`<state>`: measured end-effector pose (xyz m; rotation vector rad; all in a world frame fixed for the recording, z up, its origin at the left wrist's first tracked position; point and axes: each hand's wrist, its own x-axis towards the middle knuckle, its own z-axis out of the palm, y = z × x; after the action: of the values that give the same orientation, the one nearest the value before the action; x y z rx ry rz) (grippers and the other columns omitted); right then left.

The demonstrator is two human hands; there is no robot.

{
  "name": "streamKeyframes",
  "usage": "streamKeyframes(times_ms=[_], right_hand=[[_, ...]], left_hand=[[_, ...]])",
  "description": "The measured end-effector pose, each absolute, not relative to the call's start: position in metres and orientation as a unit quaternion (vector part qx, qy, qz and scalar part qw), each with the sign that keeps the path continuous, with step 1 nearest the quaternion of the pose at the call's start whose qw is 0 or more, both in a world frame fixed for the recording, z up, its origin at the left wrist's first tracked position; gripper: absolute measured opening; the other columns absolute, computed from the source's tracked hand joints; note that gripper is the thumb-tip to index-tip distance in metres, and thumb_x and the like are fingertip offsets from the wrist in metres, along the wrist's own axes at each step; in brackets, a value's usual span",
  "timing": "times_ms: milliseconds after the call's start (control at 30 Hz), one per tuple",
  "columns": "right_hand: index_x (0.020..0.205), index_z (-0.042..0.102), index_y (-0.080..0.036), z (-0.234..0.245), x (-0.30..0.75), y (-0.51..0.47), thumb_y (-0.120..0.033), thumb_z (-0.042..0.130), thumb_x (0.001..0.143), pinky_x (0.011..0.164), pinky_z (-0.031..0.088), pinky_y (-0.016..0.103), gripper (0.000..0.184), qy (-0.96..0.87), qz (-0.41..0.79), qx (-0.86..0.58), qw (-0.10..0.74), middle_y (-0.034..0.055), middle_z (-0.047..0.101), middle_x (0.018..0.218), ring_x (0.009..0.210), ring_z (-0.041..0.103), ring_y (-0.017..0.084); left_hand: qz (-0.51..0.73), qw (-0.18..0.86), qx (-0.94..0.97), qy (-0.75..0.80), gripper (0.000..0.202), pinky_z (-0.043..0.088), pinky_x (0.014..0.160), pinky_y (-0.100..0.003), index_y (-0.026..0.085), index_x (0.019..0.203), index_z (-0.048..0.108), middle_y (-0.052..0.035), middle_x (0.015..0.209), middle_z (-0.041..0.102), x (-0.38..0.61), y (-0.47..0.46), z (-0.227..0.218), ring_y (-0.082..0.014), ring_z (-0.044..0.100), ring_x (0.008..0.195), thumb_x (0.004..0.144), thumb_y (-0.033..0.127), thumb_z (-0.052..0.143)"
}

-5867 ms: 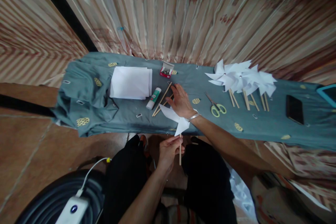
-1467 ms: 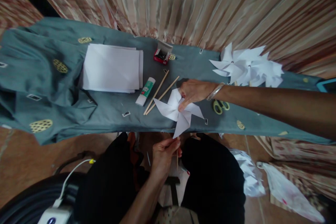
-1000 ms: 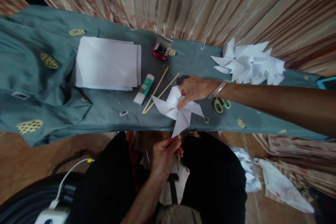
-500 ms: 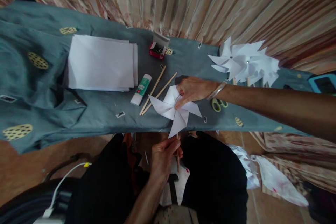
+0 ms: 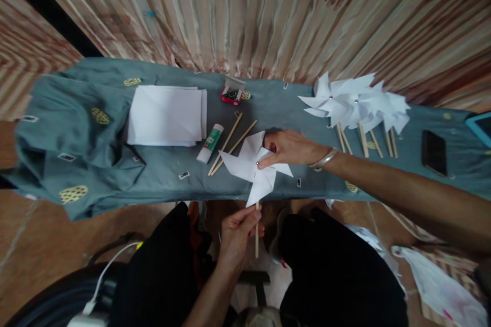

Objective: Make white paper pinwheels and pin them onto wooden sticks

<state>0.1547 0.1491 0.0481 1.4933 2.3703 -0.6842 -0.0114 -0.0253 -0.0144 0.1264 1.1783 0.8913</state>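
At the cloth's near edge (image 5: 207, 195), the hands (image 5: 235, 232) (image 5: 294, 148) hold a pinwheel (image 5: 249, 166), stick (image 5: 257, 240) overhanging.

No wording can be read for certain: the markings borne by the glue stick (image 5: 210, 144), the red box (image 5: 230, 97) and the small rectangular patches (image 5: 184, 176) on the cloth (image 5: 161, 186) are too small or blurred to be made out.

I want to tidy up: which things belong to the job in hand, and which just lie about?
Likely the job's:
pinwheel, touched by right hand
its stick, in left hand
loose sticks
red box
paper stack
glue stick
other pinwheels

Seemingly just lying about:
black phone
blue-edged object
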Motion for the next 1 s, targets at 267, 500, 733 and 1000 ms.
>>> streamKeyframes(times_ms=[267,500,733,1000], right_hand=[[0.091,0.070,-0.020,0.040,0.177,0.129,-0.067,0.063,0.076,0.061,0.039,0.026,0.050,0.753,-0.336,0.562,-0.073,0.0012,0.071,0.083,0.070,0.061,0.016],[0.113,0.067,-0.019,0.043,0.188,0.079,-0.053,0.054,0.090,0.090,0.048,0.039,0.043,0.630,-0.191,0.639,-0.397,0.0095,0.073,0.108,0.098,0.066,0.024],[0.106,0.069,-0.022,0.043,0.176,0.045,-0.047,0.055,0.091,0.089,0.050,0.039,0.032,0.535,-0.219,0.642,-0.503,0.0076,0.074,0.105,0.097,0.068,0.024],[0.091,0.071,-0.019,0.032,0.148,0.040,-0.043,0.062,0.087,0.073,0.051,0.028,0.026,0.587,-0.411,0.534,-0.448,0.0036,0.075,0.083,0.079,0.068,0.018]], left_hand=[[0.417,0.733,0.086,0.530,0.042,0.049,0.046,-0.018,0.016,0.073,0.080,-0.0006,0.051,0.065,-0.009,-0.024,-0.007,-0.0071,0.055,0.044,0.041,0.040,0.093],[0.450,0.712,0.122,0.525,0.043,0.056,0.057,-0.020,0.017,0.072,0.080,-0.0025,0.067,0.072,-0.011,-0.010,0.010,-0.0102,0.064,0.058,0.038,0.038,0.095],[0.478,0.692,0.183,0.509,0.043,0.052,0.068,-0.020,0.018,0.074,0.080,-0.0037,0.076,0.077,-0.010,0.028,0.046,-0.0096,0.064,0.066,0.039,0.038,0.095],[0.511,0.680,0.243,0.467,0.040,0.049,0.080,-0.028,0.018,0.072,0.080,-0.0056,0.079,0.077,0.017,0.082,0.056,-0.0139,0.065,0.073,0.039,0.034,0.094]])
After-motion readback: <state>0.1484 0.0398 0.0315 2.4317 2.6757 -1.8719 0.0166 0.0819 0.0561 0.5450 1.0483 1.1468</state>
